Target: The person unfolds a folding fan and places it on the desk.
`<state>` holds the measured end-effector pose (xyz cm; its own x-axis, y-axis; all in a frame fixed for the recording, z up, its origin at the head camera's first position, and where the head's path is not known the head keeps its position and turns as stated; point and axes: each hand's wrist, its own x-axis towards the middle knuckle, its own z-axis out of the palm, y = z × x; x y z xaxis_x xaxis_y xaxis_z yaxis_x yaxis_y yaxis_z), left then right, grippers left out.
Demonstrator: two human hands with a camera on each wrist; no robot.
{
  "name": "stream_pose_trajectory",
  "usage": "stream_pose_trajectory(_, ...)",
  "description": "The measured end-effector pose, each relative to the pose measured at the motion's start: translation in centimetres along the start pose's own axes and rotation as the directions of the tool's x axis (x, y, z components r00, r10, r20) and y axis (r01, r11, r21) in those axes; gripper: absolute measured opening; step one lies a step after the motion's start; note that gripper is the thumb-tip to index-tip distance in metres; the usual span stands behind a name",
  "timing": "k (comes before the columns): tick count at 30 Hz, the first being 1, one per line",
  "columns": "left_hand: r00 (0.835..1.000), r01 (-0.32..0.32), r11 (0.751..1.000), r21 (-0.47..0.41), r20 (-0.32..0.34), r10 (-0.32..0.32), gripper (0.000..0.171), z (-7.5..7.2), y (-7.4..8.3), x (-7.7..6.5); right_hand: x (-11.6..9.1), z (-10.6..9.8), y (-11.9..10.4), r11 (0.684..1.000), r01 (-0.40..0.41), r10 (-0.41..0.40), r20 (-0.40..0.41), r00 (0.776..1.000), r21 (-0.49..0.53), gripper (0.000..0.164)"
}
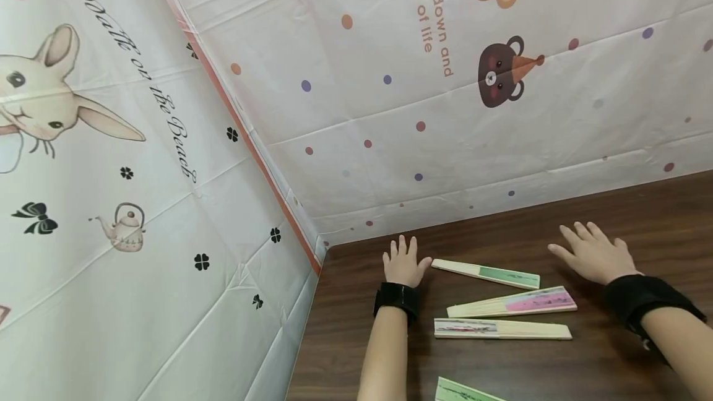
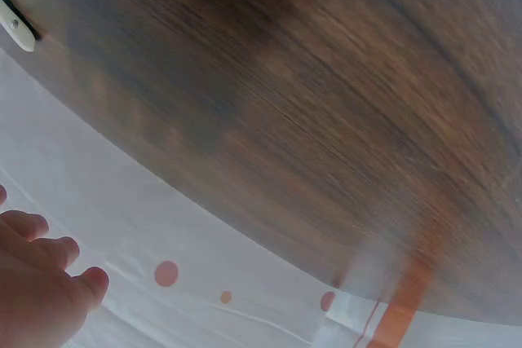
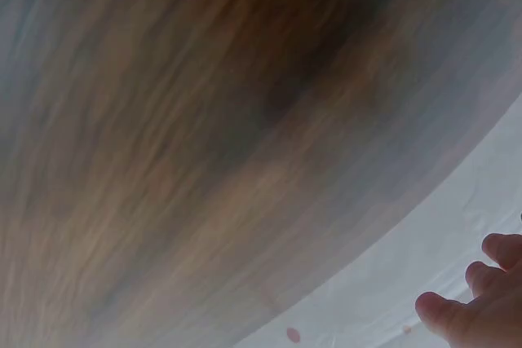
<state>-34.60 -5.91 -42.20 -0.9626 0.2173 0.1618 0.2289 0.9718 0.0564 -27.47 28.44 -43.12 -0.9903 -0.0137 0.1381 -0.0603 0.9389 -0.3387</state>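
Several folded hand fans lie on the dark wooden table (image 1: 345,327). Farthest back is a green-patterned fan (image 1: 509,276); before it come a pink fan (image 1: 535,302) and a white-and-red patterned fan (image 1: 501,328), and another green fan (image 1: 462,390) is cut off at the bottom edge. My left hand (image 1: 405,265) is spread palm down, its thumb right by the tip of the far green fan. To the right of the fans, my right hand (image 1: 596,254) also has straight, spread fingers. Both hands hold nothing. In the left wrist view a fan end (image 2: 18,28) shows at upper left.
Printed white cloth (image 1: 362,110) with dots and a bear hangs along the table's back edge. Another cloth (image 1: 167,277) with a rabbit and teapot hangs on the left side; an orange strip (image 1: 250,144) runs along the corner. Black bands (image 1: 397,299) circle both wrists.
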Motion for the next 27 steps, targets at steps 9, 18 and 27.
stream_pose_trajectory(9,1.0,-0.003,0.999,0.044,0.014,0.003,0.061,0.7,2.0,-0.3,0.2,1.3,-1.2,0.999,0.017,-0.018,0.02,1.0,0.041,0.083)
stream_pose_trajectory(18,0.998,-0.021,0.996,0.089,0.058,0.016,0.053,1.4,4.1,-0.5,0.5,2.0,-2.8,0.998,0.048,-0.049,0.021,0.999,0.047,0.085)
stream_pose_trajectory(27,0.993,-0.087,0.984,0.154,0.096,0.073,0.045,1.8,5.9,-0.6,0.1,2.1,-4.7,0.994,0.106,-0.106,0.024,0.994,0.027,0.079)
